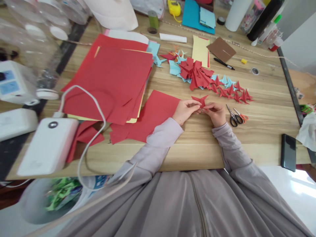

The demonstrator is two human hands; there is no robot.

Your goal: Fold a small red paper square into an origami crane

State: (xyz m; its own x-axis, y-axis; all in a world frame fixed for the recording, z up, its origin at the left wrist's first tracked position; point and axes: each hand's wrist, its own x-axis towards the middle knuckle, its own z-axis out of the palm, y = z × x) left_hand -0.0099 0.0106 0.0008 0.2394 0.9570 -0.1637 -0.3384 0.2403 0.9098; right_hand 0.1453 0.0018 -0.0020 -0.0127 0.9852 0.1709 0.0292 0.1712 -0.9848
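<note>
Both hands meet over a small folded red paper figure (200, 99) on the wooden table (261, 131). My left hand (185, 110) pinches its left side with fingers curled. My right hand (216, 112) pinches its right side, fingers pressed together. A single red sheet (158, 112) lies just left of my left hand. Behind the hands lies a heap of finished red and light blue folded figures (204, 77). A big stack of red sheets (111, 79) covers the table's left half.
Scissors (235, 116) lie right of my right hand. A dark phone (288, 152) rests at the front right edge. A white power bank (48, 146) with a cable sits front left. A black pen (224, 64), brown card (221, 48) and bottles stand farther back.
</note>
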